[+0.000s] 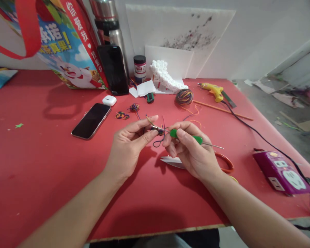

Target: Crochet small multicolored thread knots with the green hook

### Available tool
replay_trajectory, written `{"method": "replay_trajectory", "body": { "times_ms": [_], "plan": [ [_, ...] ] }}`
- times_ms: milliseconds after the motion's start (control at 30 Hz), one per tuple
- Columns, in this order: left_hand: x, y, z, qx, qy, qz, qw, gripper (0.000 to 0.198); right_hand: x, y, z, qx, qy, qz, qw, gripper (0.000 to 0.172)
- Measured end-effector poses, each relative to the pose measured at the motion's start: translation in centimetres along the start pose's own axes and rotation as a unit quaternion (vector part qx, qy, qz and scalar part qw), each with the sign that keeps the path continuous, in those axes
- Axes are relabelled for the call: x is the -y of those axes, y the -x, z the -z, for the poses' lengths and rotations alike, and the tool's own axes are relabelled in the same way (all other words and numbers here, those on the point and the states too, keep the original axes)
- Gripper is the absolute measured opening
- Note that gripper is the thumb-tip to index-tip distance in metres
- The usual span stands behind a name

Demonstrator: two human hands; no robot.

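The person's left hand (127, 146) pinches a small dark yarn piece (160, 131) between thumb and fingers above the red table (49, 162), while the right hand (193, 148) closes its fingers around a green-handled hook (173, 133) touching that piece.

On the bag (77, 57), 2 lines of Chinese print show on the blue front — 承诺 in white, 真果! in yellow, with the lower line partly hidden by the red handle (31, 31). The red side panel (80, 24) reads 你爱我, a heart (89, 45), then 我爱你 — all white. The jar (140, 69) has a label (138, 68) too small to read.
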State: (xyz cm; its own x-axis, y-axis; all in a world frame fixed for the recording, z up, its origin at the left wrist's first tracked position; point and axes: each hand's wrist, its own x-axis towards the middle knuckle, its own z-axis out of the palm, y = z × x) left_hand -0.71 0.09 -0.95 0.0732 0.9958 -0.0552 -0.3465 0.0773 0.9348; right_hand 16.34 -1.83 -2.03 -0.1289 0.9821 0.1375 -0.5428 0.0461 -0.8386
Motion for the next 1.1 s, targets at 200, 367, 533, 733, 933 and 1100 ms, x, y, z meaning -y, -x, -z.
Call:
{"method": "replay_trajectory", "body": {
  "times_ms": [200, 367, 533, 733, 933, 1100],
  "plan": [
    [0.3, 0.2, -0.3, -0.017, -0.001, -0.017, 1.0, 0.037, -0.5, 0.4, 0.2, 0.0, 0.082, 0.06, 0.995, 0.007],
    [0.3, 0.5, -0.7, -0.037, 0.026, 0.004, 0.999, 0.04, -1.1, 1.2, -0.4, -0.027, 0.206, 0.131, 0.969, 0.009],
    [0.0, 0.6, -1.2, -0.053, 0.056, 0.031, 0.997, 0.041, -2.0, 1.9, -0.6, -0.044, 0.312, 0.186, 0.931, 0.019],
    [-1.1, 0.5, -1.2, -0.027, 0.117, 0.08, 0.99, 0.043, -1.9, 2.2, -0.2, 0.002, 0.295, 0.203, 0.934, 0.027],
    [-1.9, 0.2, -0.6, -0.017, 0.126, 0.112, 0.986, 0.045, -1.0, 1.7, 0.0, 0.037, 0.271, 0.213, 0.938, 0.022],
    [-2.0, 0.0, -0.6, -0.01, 0.122, 0.111, 0.986, 0.041, -0.5, 1.5, 0.0, 0.017, 0.262, 0.198, 0.944, 0.018]
  ]
}}
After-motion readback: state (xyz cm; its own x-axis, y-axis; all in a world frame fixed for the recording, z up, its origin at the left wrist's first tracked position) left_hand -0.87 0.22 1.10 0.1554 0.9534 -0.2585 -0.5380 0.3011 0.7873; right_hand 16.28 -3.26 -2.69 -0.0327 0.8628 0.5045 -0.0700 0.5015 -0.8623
